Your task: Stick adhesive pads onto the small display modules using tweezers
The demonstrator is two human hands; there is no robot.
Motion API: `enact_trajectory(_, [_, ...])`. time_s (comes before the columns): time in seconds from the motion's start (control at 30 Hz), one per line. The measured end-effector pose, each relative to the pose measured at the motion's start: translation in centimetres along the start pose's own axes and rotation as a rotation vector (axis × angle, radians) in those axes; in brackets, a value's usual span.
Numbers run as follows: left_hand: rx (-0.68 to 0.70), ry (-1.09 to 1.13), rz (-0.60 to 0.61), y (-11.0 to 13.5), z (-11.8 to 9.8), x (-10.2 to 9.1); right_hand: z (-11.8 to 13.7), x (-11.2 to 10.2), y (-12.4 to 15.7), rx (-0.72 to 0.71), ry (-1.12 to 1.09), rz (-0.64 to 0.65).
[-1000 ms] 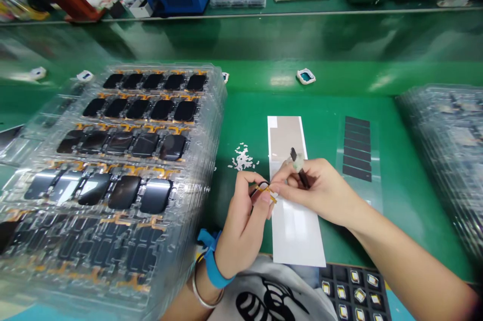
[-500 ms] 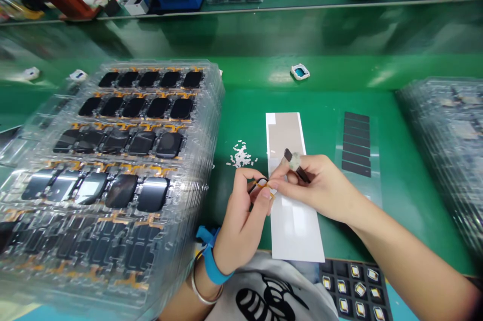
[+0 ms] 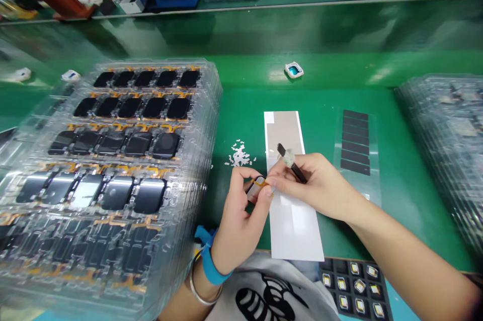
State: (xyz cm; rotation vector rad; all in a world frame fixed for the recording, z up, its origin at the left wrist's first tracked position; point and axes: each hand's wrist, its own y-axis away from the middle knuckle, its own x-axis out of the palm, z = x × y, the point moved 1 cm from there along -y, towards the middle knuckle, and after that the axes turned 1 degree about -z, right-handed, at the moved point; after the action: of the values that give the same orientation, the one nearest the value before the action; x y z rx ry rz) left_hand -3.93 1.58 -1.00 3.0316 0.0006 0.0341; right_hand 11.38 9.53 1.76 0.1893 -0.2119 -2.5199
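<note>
Between the thumb and fingers of my left hand [image 3: 245,215] is a small watch screen [image 3: 255,187] with an orange flex cable, tilted, its pale underside partly showing. My right hand [image 3: 315,185] pinches at the cable end of that screen with thumb and forefinger. Tucked in the same right hand is a dark, flat stick-like tool [image 3: 300,172] with whitish tape wrapped near its upper end; I cannot tell its exact kind. Beneath both hands lies a long white sheet [image 3: 296,240] with a grey-beige upper part. A scatter of tiny white scraps [image 3: 240,155] sits left of the sheet.
Stacked clear trays [image 3: 215,109] of black screens fill the left side. Another tray stack [image 3: 449,135] stands at right. A film with black strips [image 3: 355,142] lies right of the sheet. A black compartment tray [image 3: 350,293] is near my lap. A raised shelf edge [image 3: 241,5] crosses the back.
The screen in my left hand has turned, so more of its pale underside shows. Both hands stay close together at the cable. The whole view has shifted slightly.
</note>
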Motion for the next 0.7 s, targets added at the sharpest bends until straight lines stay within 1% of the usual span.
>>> enact_trajectory(0.13, [0.018,-0.016,-0.004,-0.03,-0.12,0.01,-0.07,0.04,-0.09,0.038,-0.024,0.010])
enact_trajectory(0.37, [0.035,-0.018,-0.018,-0.17,-0.45,0.04,0.09,0.14,-0.22,0.046,-0.068,-0.006])
enact_trajectory(0.47, [0.016,-0.005,-0.029,-0.13,-0.42,0.07,-0.12,0.20,-0.18,0.062,-0.067,-0.006])
enact_trajectory(0.57, [-0.022,0.071,-0.011,-0.06,-0.26,0.14,-0.38,0.25,-0.14,0.075,-0.091,0.011])
enact_trajectory(0.63, [-0.023,0.103,0.007,-0.06,-0.16,0.16,-0.46,0.25,-0.14,0.080,-0.094,0.013])
enact_trajectory(0.7, [-0.007,0.074,0.005,-0.10,-0.12,0.14,-0.44,0.21,-0.15,0.078,-0.088,0.019])
